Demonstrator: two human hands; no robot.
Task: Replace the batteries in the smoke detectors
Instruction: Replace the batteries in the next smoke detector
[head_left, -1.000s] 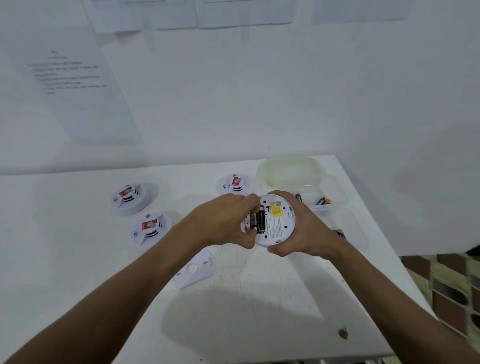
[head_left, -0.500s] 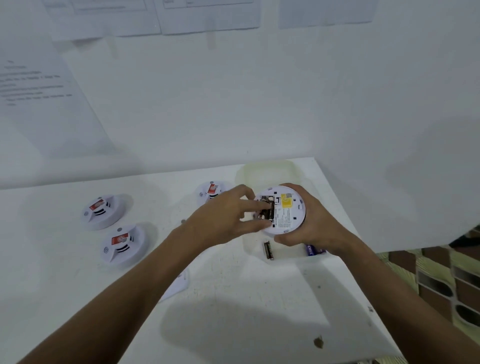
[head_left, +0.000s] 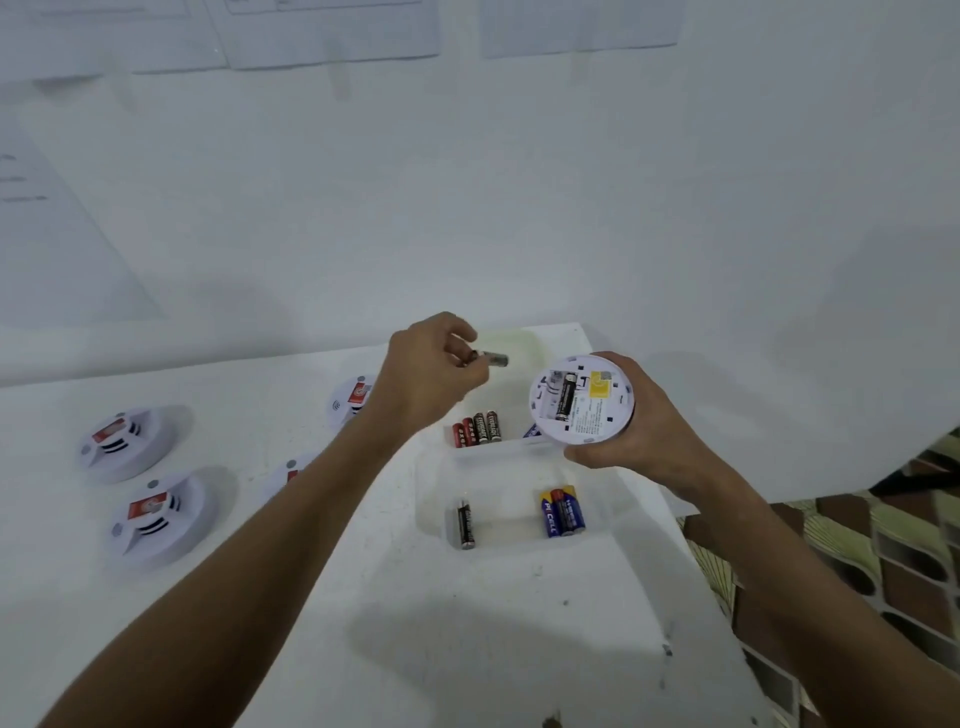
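I've pulled one battery (head_left: 493, 358) out, pinched in my left hand (head_left: 426, 374); right hand (head_left: 628, 431) grips detector (head_left: 582, 397) at three o'clock, one cell left.

The near tray (head_left: 519, 540) serves as the reference. In front of it, the table (head_left: 467, 649) lies bare. Behind it, a second tray (head_left: 498, 451) of batteries (head_left: 478, 428) blocks the way. Left of it, the left forearm (head_left: 291, 509) crosses, with smoke detectors (head_left: 156, 514) beyond. Inside it, free floor separates the black battery (head_left: 465, 524) and blue batteries (head_left: 562, 512).
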